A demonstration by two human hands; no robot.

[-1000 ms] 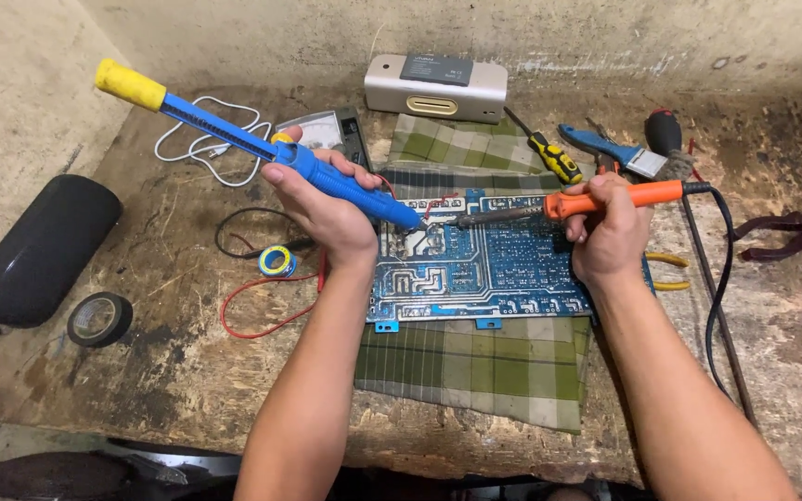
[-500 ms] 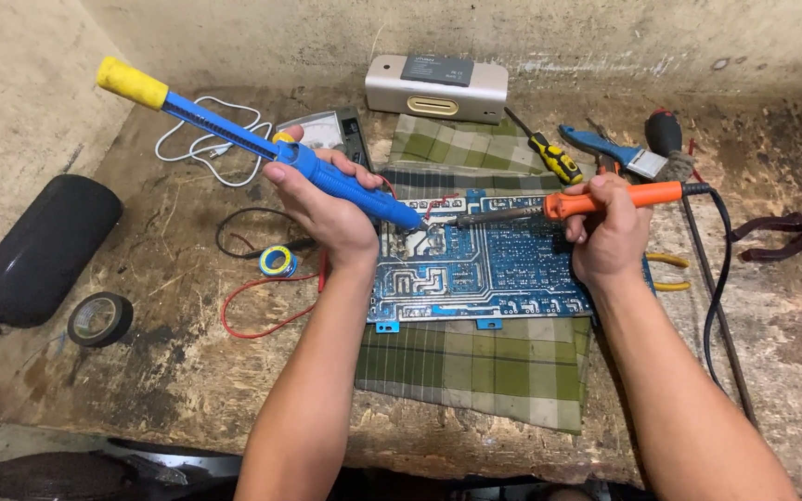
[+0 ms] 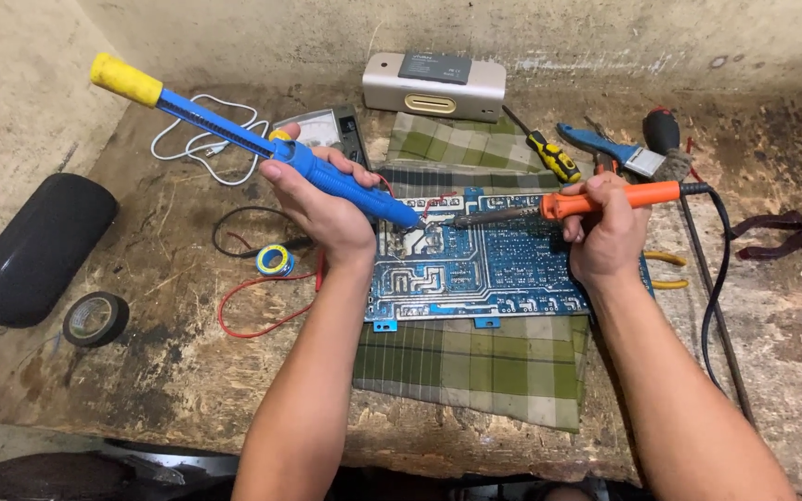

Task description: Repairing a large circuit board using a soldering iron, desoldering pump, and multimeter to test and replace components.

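Little moved: left hand point(image 3: 322, 209) grips blue desoldering pump point(image 3: 327, 176), right hand point(image 3: 605, 232) soldering iron point(image 3: 596, 198); tips remain on circuit board point(image 3: 503, 269).

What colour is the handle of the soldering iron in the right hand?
Orange, seen in the head view: the soldering iron handle in the right hand.

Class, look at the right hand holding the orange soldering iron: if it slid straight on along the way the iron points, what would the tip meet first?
The right hand aims the soldering iron leftward. Its tip would probably first meet the blue pump's nozzle, just ahead over the circuit board; depth is unclear.
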